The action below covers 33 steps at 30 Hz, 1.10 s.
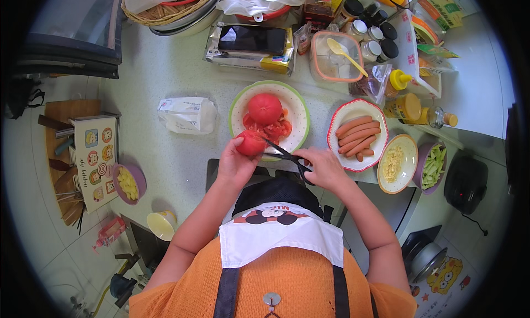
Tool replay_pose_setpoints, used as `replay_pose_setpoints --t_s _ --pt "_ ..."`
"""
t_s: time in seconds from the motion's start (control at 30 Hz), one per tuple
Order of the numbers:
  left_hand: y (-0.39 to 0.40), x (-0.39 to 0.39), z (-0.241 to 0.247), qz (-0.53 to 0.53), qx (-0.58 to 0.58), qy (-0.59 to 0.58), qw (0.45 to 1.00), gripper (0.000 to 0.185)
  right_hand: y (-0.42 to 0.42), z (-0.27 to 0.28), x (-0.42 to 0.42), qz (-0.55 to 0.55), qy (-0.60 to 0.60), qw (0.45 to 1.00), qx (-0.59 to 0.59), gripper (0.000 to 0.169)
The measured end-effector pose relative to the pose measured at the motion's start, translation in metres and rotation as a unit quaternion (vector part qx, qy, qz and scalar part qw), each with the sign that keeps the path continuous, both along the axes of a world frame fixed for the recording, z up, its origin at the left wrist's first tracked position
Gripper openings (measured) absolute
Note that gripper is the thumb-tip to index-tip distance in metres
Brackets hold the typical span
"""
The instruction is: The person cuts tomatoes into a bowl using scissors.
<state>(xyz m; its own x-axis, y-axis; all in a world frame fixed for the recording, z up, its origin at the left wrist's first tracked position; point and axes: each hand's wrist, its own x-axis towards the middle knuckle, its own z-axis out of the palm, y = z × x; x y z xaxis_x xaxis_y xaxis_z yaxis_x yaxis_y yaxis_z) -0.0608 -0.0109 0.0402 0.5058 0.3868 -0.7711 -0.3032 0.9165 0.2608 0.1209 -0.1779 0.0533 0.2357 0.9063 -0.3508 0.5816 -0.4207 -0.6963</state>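
My left hand (238,162) grips a peeled, partly cut tomato (249,143) over the near rim of a green-edged bowl (300,115). My right hand (321,165) holds black scissors (295,158) by the handles. Their blades are spread at the tomato's right side. In the bowl lie a whole peeled tomato (265,108) and cut tomato pieces (280,129).
Right of the bowl stand a red-rimmed plate of sausages (358,136), a dish of chopped garlic (393,162) and a bowl of sliced green vegetable (434,165). A white paper packet (187,115) lies left. Behind are a phone (252,39) and a plastic container (327,71).
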Motion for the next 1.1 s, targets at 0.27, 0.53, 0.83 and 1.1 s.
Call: replay_pose_setpoints --t_s 0.27,0.53,0.83,1.1 --pt "0.009 0.0 0.007 -0.026 -0.133 -0.048 0.99 0.055 0.001 0.013 0.015 0.066 -0.177 0.978 0.083 0.05" --pt "0.019 -0.004 0.002 -0.101 -0.174 -0.029 0.979 0.056 0.009 0.023 0.032 0.119 -0.249 0.953 0.121 0.035" --pt "0.019 -0.003 -0.004 -0.163 -0.108 0.008 0.981 0.051 0.025 0.022 0.03 0.163 -0.358 0.906 0.156 0.011" --pt "0.024 0.007 -0.005 -0.083 -0.123 0.023 0.989 0.056 0.019 -0.007 0.024 0.159 -0.258 0.946 0.113 0.014"
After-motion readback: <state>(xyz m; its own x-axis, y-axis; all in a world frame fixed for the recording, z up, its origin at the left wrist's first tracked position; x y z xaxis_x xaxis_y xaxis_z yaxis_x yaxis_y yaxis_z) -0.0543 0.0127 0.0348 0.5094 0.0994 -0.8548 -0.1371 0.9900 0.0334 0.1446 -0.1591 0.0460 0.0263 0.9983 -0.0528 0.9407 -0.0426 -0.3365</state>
